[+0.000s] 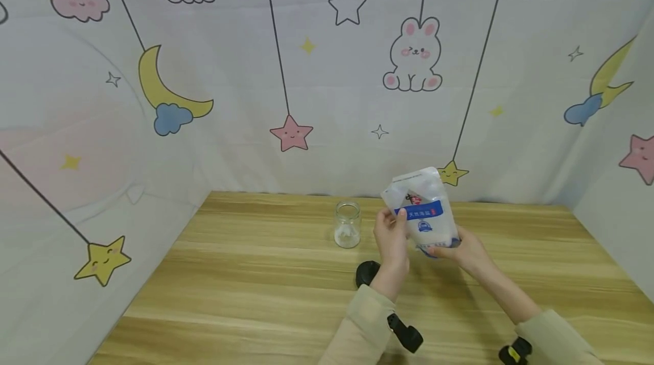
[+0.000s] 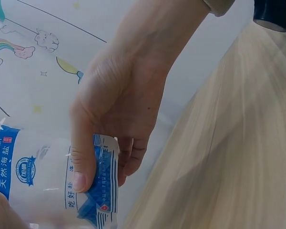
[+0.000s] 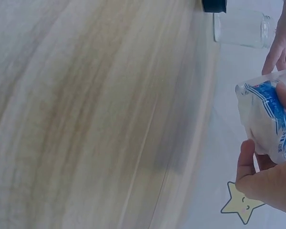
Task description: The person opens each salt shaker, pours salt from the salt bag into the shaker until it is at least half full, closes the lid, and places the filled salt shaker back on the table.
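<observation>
A white bag of sea salt (image 1: pixel 428 227) with a blue band is held tilted above the wooden table. My right hand (image 1: pixel 467 251) grips its bottom corner, thumb on the front; the left wrist view shows this thumb over the blue printed edge of the bag (image 2: pixel 47 176). At the bag's left side my left hand (image 1: pixel 392 237) pinches it, thumb on the front and fingers partly hidden. To the left stands an uncapped glass jar (image 1: pixel 347 224) with a little white stuff at its bottom. In the right wrist view, the bag (image 3: pixel 264 117) lies across the right hand (image 3: pixel 271 183).
A round black object (image 1: pixel 367 273), perhaps a lid, lies on the wooden table (image 1: pixel 245 274) beside the left forearm. White cloth (image 1: pixel 327 81) printed with stars, rabbits and moons hangs behind the table and at its sides. Black straps with devices sit at both wrists.
</observation>
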Demonstrator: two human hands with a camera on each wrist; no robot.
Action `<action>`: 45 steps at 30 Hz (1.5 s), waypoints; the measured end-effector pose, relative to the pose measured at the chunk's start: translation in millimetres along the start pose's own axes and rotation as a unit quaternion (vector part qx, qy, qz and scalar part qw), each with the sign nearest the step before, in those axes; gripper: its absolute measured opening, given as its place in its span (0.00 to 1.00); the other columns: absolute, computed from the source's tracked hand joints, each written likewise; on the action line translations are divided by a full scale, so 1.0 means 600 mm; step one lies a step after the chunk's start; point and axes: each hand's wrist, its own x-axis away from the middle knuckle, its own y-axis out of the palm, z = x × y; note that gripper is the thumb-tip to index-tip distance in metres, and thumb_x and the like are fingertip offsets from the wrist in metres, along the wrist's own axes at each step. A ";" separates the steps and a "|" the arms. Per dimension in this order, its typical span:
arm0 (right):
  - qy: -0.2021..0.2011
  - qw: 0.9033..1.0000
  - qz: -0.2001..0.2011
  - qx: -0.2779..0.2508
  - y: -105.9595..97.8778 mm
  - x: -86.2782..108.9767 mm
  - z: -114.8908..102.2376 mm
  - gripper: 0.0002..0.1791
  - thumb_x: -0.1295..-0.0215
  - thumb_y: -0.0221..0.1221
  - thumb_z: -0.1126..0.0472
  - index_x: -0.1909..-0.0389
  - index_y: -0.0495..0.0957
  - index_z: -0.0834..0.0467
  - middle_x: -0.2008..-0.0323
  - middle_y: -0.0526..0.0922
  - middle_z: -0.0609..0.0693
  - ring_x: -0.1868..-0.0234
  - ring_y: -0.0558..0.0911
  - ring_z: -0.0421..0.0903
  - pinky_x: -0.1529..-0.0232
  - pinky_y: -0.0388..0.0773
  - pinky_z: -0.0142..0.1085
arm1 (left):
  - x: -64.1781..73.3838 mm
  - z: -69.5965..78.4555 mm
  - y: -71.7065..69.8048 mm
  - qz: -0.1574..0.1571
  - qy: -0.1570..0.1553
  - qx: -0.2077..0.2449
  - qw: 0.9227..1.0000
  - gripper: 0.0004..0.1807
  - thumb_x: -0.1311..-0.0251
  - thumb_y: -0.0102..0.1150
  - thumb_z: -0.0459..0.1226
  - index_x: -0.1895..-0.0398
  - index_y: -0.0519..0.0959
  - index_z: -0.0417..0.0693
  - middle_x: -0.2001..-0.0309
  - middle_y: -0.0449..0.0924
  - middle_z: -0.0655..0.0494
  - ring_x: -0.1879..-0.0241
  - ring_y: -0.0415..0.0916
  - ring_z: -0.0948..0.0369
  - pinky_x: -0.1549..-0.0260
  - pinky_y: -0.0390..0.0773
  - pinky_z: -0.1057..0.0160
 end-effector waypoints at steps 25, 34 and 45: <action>-0.022 0.988 0.010 -0.152 0.002 -0.010 0.002 0.36 0.40 0.65 0.57 0.34 0.60 0.64 0.57 0.78 0.40 0.59 0.78 0.33 0.54 0.75 0.29 | -0.011 0.008 -0.001 0.039 -0.062 0.100 0.992 0.10 0.30 0.49 0.37 0.52 0.69 0.40 0.55 0.77 0.50 0.56 0.76 0.57 0.60 0.79 0.57; -0.068 0.985 0.000 -0.158 0.007 -0.008 0.003 0.36 0.40 0.64 0.61 0.35 0.59 0.65 0.56 0.77 0.36 0.57 0.78 0.30 0.54 0.77 0.27 | -0.012 0.012 -0.003 0.046 -0.074 0.139 0.986 0.11 0.29 0.48 0.38 0.51 0.68 0.40 0.54 0.75 0.50 0.54 0.71 0.58 0.49 0.76 0.43; -0.067 0.990 -0.005 -0.124 0.010 -0.010 0.004 0.36 0.41 0.66 0.60 0.36 0.59 0.65 0.45 0.73 0.67 0.58 0.78 0.32 0.56 0.78 0.30 | -0.011 0.006 -0.009 0.048 -0.082 0.141 0.986 0.10 0.28 0.45 0.37 0.50 0.67 0.40 0.51 0.75 0.49 0.51 0.69 0.56 0.43 0.69 0.33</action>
